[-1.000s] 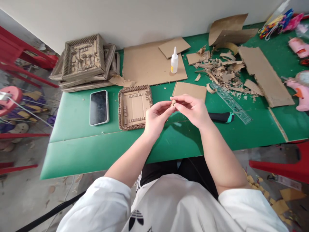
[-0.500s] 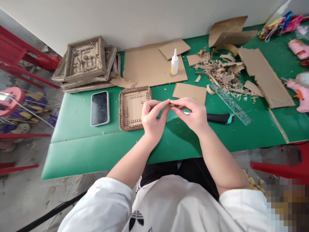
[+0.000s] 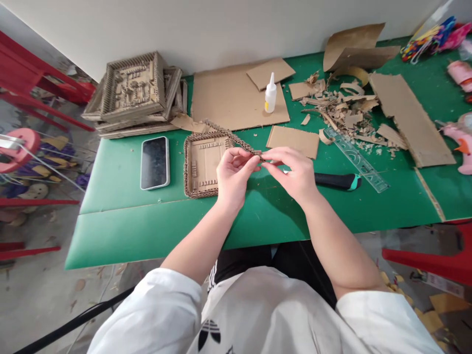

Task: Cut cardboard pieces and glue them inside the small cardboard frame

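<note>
Above the middle of the green counter (image 3: 121, 231), the left hand (image 3: 232, 174) and right hand (image 3: 295, 172) both pinch one end of a corrugated cardboard strip (image 3: 236, 140) between fingers, apparently holding it taut beside the cardboard tray (image 3: 204, 164).

A green desk (image 3: 121, 231) stands against a plain off-white wall (image 3: 206, 29). The floor (image 3: 33, 300) is grey concrete, littered with scraps. Red chair frames (image 3: 33, 83) stand at the left, another red chair (image 3: 431, 260) at the right. Light is even.
</note>
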`<state>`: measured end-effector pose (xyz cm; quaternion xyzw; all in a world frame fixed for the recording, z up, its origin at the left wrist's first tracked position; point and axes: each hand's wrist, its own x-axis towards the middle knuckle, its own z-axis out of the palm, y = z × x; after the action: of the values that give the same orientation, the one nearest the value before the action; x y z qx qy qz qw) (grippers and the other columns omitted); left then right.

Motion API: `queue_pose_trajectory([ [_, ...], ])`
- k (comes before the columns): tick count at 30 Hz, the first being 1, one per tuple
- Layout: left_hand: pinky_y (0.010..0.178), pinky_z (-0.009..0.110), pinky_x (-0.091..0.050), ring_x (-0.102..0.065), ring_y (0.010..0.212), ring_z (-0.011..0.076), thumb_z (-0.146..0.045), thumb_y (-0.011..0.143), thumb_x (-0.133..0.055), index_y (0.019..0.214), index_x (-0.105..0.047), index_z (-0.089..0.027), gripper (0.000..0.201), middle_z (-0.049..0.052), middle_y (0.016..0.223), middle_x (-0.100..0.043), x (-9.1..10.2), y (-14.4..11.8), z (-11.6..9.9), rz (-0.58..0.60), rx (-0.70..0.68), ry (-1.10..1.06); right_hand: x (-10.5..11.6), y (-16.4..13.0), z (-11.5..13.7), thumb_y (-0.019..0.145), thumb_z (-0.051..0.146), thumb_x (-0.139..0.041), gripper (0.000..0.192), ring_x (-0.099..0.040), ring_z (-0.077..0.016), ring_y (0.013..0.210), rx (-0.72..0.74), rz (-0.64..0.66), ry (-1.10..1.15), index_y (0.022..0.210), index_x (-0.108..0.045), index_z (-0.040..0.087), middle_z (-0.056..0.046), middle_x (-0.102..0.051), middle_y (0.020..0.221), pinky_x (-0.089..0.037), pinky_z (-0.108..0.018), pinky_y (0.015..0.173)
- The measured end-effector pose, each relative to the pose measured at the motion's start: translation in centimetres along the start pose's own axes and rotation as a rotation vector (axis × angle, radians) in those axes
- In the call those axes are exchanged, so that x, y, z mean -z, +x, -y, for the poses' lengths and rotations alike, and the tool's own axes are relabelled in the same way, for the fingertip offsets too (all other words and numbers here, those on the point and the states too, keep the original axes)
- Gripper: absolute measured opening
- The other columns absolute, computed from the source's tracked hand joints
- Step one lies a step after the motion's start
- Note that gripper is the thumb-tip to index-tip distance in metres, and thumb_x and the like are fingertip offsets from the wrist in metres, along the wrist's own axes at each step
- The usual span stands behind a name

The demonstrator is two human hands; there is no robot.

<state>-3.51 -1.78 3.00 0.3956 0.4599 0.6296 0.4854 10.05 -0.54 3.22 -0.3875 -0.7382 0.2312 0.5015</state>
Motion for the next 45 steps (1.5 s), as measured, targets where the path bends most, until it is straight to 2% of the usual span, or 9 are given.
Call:
queue_pose_trajectory([
  [3,0.061,0.019,-0.054,-0.063,0.070,0.0082,-0.034,0.063,-0.078,0.078,-0.050,-0.019,0.034,-0.003,0.074,-0.060,0.0,0.1,-0.1,-0.028,0.007,0.035,0.0,0.0,-0.1,0.085,0.026,-0.054,0.015,-0.065,-0.0158,0.087,0.000,0.016,-0.044,0.091,-0.068,0.024,-0.003,-0.070,0.094,-0.056,-0.031,0.074],
  [13,0.065,0.021,-0.055,-0.062,0.065,0.0072,-0.025,0.066,-0.075,0.076,-0.053,-0.018,0.025,-0.004,0.070,-0.060,0.1,0.0,0.2,-0.034,-0.098,0.140,-0.1,0.1,-0.5,0.084,0.023,-0.053,0.016,-0.065,-0.0173,0.080,0.082,-0.004,-0.215,0.086,-0.069,0.021,-0.005,-0.072,0.086,-0.054,-0.034,0.075],
  [18,0.067,0.023,-0.053,-0.062,0.067,0.0078,-0.023,0.070,-0.071,0.079,-0.053,-0.019,0.020,-0.004,0.073,-0.060,0.3,-0.1,0.4,-0.020,-0.124,0.221,-0.1,0.2,-0.6,0.084,0.023,-0.053,0.016,-0.066,-0.0175,0.079,0.060,0.019,-0.201,0.083,-0.068,0.021,-0.005,-0.072,0.084,-0.053,-0.034,0.074],
  [25,0.064,0.021,-0.050,-0.061,0.067,0.0081,-0.017,0.070,-0.070,0.072,-0.057,-0.018,0.013,-0.004,0.071,-0.062,0.1,-0.3,-0.2,-0.037,-0.190,0.339,-0.2,0.2,-0.8,0.084,0.020,-0.052,0.016,-0.066,-0.0160,0.074,0.085,0.027,-0.248,0.083,-0.068,0.020,-0.004,-0.072,0.083,-0.054,-0.030,0.069],
  [31,0.062,0.020,-0.049,-0.061,0.065,0.0077,-0.016,0.069,-0.070,0.070,-0.059,-0.018,0.012,-0.004,0.068,-0.062,0.0,-0.2,0.0,-0.046,-0.178,0.343,-0.4,0.1,-1.0,0.082,0.016,-0.051,0.017,-0.065,-0.0172,0.076,0.092,0.046,-0.295,0.082,-0.067,0.019,-0.005,-0.072,0.083,-0.052,-0.032,0.071],
  [36,0.063,0.021,-0.049,-0.061,0.065,0.0081,-0.017,0.069,-0.070,0.071,-0.059,-0.018,0.011,-0.004,0.069,-0.063,0.1,-0.1,0.2,-0.035,-0.154,0.351,-0.5,0.1,-1.1,0.084,0.016,-0.048,0.018,-0.062,-0.0164,0.071,0.123,0.064,-0.370,0.081,-0.065,0.019,-0.006,-0.070,0.078,-0.049,-0.031,0.067],
  [45,0.069,0.021,-0.052,-0.063,0.071,0.0078,-0.019,0.065,-0.074,0.076,-0.060,-0.016,0.018,-0.002,0.075,-0.064,0.5,0.4,0.6,0.028,-0.043,0.237,-0.5,0.1,-1.2,0.086,0.014,-0.045,0.017,-0.058,-0.0154,0.067,0.195,0.067,-0.476,0.078,-0.059,0.017,-0.005,-0.065,0.072,-0.047,-0.028,0.065],
])
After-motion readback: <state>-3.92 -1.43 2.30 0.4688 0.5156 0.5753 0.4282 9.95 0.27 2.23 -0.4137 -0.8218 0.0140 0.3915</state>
